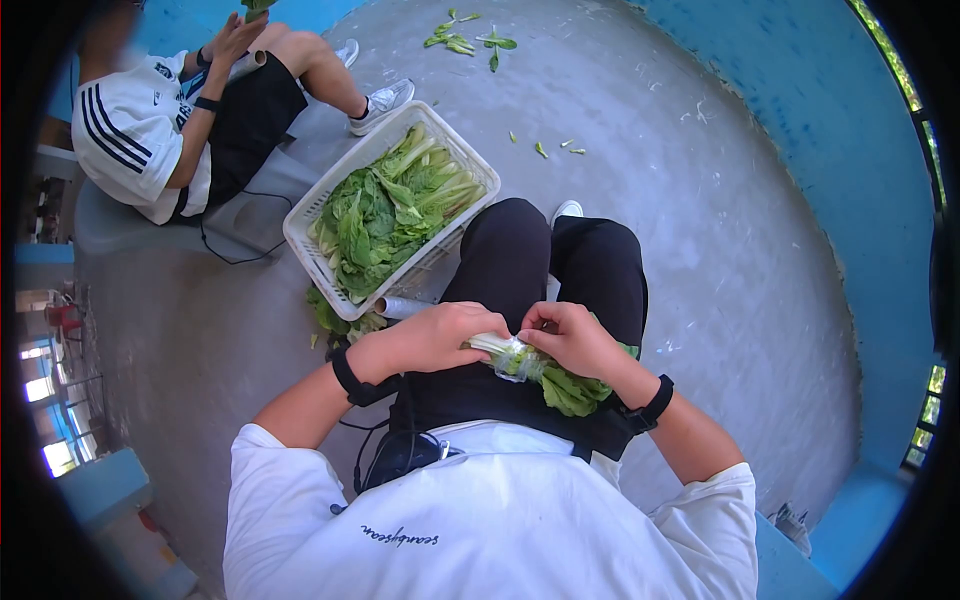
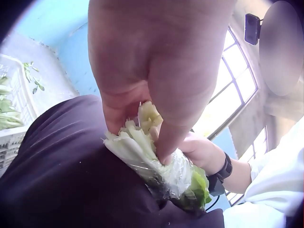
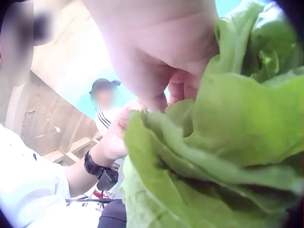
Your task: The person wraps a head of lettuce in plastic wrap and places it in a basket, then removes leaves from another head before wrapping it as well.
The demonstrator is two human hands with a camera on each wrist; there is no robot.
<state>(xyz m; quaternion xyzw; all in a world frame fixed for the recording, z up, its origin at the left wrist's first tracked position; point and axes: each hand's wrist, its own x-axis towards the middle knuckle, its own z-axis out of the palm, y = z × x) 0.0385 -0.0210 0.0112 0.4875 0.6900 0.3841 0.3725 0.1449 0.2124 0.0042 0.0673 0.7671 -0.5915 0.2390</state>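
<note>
A bundle of leafy lettuce (image 1: 572, 390) lies across the person's lap, white stems to the left and green leaves to the right. Transparent plastic wrap (image 1: 515, 362) goes round its middle, shiny and crinkled. The left hand (image 1: 445, 338) grips the stem end; in the left wrist view its thumb and fingers close round the cut white stems (image 2: 135, 147). Over the wrapped part, the right hand (image 1: 575, 340) has thumb and fingertips together, pinching the wrap near the left fingertips. Broad leaves (image 3: 213, 142) hide much of the right hand's fingers in the right wrist view.
A white plastic crate (image 1: 470, 165) full of lettuce stands ahead to the left. Beside it lie a roll of wrap (image 1: 400, 307) and loose leaves (image 1: 330, 318). More leaves (image 1: 455, 42) are scattered on the floor. Another person (image 1: 140, 130) sits at the left, holding greens.
</note>
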